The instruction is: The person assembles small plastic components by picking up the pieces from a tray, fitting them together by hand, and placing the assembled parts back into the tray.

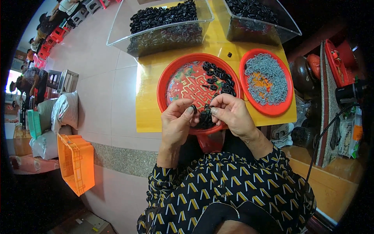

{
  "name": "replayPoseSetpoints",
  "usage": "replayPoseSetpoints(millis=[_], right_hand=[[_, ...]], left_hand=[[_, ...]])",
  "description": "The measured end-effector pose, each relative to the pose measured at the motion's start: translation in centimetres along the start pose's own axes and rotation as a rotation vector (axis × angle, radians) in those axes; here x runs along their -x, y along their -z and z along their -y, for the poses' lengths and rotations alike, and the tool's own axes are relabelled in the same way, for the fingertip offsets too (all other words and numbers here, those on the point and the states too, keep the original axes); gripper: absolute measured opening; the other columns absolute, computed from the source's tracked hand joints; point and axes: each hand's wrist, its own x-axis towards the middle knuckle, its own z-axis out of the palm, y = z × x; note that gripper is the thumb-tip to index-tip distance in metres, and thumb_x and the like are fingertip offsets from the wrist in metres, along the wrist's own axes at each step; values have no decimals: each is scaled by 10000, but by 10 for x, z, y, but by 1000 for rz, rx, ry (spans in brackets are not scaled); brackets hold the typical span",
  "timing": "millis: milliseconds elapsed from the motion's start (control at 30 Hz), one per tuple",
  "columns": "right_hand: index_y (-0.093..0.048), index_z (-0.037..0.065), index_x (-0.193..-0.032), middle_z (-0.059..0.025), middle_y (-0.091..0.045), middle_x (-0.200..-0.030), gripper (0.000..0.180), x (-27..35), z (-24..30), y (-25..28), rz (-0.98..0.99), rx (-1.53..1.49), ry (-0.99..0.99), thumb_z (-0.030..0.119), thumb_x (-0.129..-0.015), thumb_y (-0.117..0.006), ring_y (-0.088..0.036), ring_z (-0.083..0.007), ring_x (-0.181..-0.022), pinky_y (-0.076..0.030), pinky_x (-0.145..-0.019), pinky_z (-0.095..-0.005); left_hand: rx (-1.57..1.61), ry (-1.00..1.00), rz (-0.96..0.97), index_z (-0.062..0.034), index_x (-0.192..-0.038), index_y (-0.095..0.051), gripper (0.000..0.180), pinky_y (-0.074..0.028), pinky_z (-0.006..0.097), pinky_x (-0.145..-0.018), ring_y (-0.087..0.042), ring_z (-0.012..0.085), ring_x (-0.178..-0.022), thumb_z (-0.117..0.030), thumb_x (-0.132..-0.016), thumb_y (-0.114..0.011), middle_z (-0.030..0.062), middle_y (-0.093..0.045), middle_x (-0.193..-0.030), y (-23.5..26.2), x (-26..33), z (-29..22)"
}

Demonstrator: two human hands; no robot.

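Observation:
Over the near edge of a round red tray (160,84), my two hands are close together with fingertips pinched. My left hand (175,121) grips a small black oval plastic piece (194,108) between thumb and forefinger. My right hand (233,117) is closed at the fingertips on a small dark part, too hidden to name. Just below the fingers lies a dark clump of black parts (205,120). Several black oval plastic pieces (219,73) are gathered along the tray's far right side. To the right, a red oval tray (269,111) carries many small silver-grey metal pieces (267,66).
Two clear bins, a left one (171,29) and a right one (259,29), stand at the back of the yellow table (146,105), filled with black pieces. One loose piece (229,54) lies near them. An orange crate (76,163) and white sacks (65,111) are left on the floor.

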Motion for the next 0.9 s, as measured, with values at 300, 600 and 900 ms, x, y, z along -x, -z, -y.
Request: replayPoseSetpoints(millis=[300,600,900], right_hand=[[-506,1,-857,-15,-533,-697,112,-2,5,-8,-10,84,22,14,-758,-557,-534,-56,-570,-447,-480,-170],[-501,5,-841,-2,-519,-696,108,-2,4,-8,25,91,42,-3,-749,-559,-517,-45,-582,-437,-498,-163],[-498,10,-826,13,-509,-690,108,-1,3,-6,38,158,40,-11,-741,-562,-487,-26,-573,-408,-493,-158]], left_hand=[[-23,0,48,2,-1014,-518,262,-446,202,-544,-551,114,-644,4,-758,-572,66,-576,-773,1,6,3],[-58,12,81,12,-1019,-519,272,-449,192,-564,-548,104,-656,-7,-755,-582,51,-571,-775,3,8,6],[-196,-15,74,25,-1014,-527,263,-450,192,-607,-543,90,-691,10,-756,-575,45,-575,-803,0,10,6]])
